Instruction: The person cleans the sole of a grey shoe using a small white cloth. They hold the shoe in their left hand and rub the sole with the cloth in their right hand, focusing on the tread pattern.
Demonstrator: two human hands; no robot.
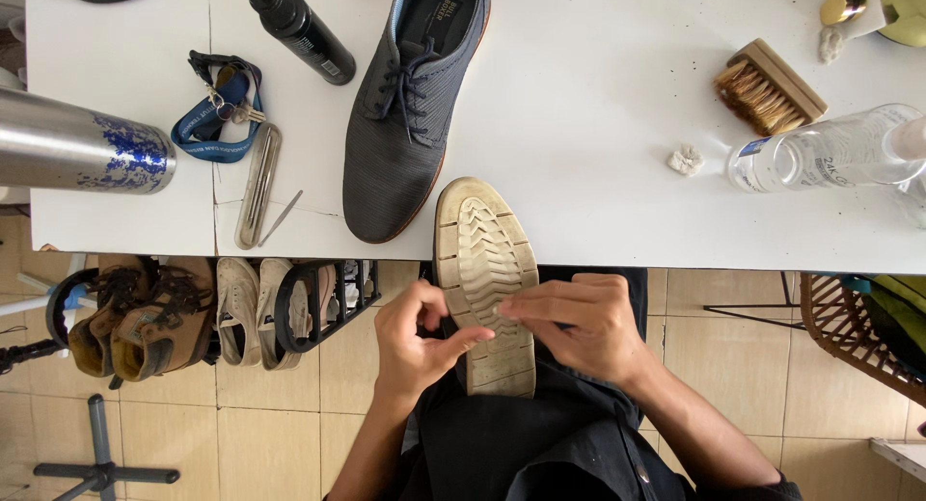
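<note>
- two shoes of one grey pair are out: one upright shoe [410, 115] rests on the white table [598, 192], and the upturned shoe [485, 279] lies sole-up on my lap, its toe resting on the table edge at 12 o'clock from my hands
- my left hand [417, 342] sits at the sole's 9 o'clock side, thumb stretched across the tread and fingers curled at the edge, steadying the shoe
- my right hand [584, 323] comes in from 3 o'clock, fingertips pinched together on the tread grooves near the middle; whether something small is held in that pinch i cannot tell
- i judge the sole is mid-clean: the tread looks dull and yellowed with grime, toe and heel alike, so little seems finished there
- the upright shoe's upper looks tidy, laces tied, though i cannot tell if it was treated
- the wooden brush [769, 86] lies well apart at 2 o'clock, bristles sideways, in neither hand
- the clear bottle [830, 154] lies on its side just below the brush, a small white wad [686, 160] near it
- the black spray bottle [299, 27] lies at 11 o'clock, beside a blue lanyard with keys [220, 110], a metal file [258, 183] and a steel flask [82, 146]
- under the table at 9 o'clock a rack of other shoes [193, 313] stands on the tiled floor
</note>
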